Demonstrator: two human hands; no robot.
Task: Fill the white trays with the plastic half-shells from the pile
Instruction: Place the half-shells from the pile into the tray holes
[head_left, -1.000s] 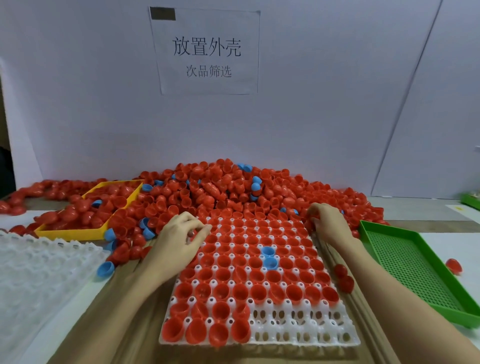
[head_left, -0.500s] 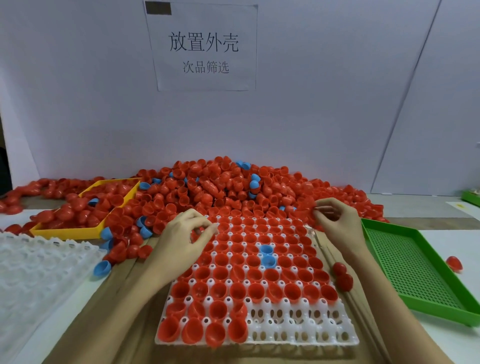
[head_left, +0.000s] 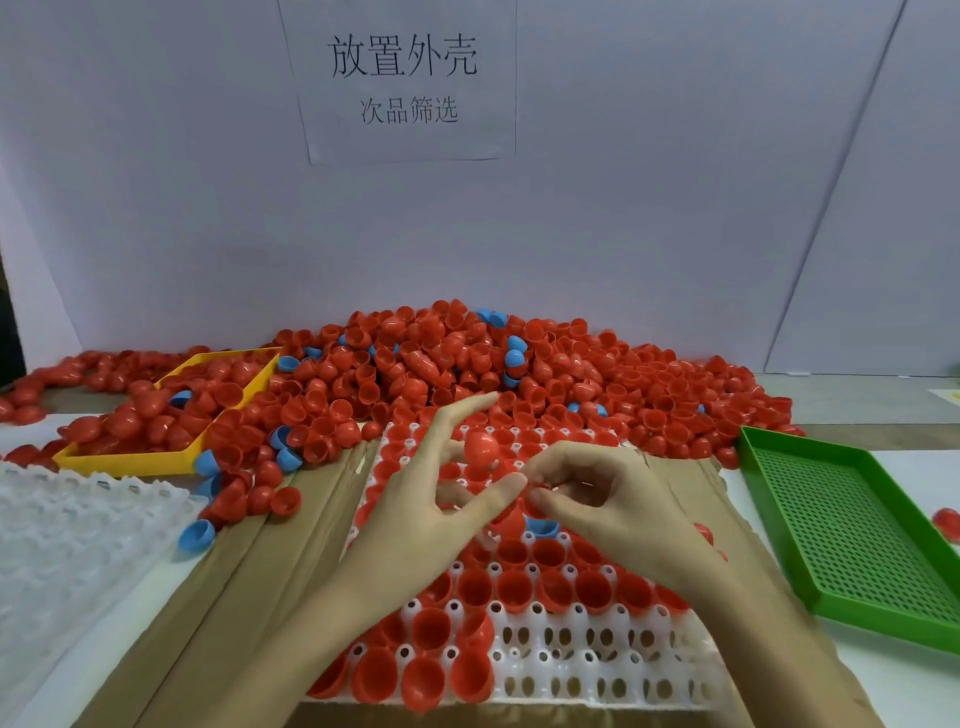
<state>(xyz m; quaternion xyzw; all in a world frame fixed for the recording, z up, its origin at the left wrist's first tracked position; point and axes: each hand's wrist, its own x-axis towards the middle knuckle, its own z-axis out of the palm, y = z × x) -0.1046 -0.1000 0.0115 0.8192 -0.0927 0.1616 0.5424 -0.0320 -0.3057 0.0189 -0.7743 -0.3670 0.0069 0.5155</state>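
Mid-fill: left hand (head_left: 426, 499) fingers extended, right hand (head_left: 597, 499) pinching a red half-shell (head_left: 480, 449) over the white tray (head_left: 597, 670); next, seat it in an empty front cell.

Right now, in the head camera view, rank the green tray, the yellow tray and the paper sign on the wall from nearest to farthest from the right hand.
From the right hand:
1. Green tray, on the table just to its right.
2. Yellow tray, across the table to the far left, part-filled with red shells.
3. Paper sign, high on the back wall beyond the pile.
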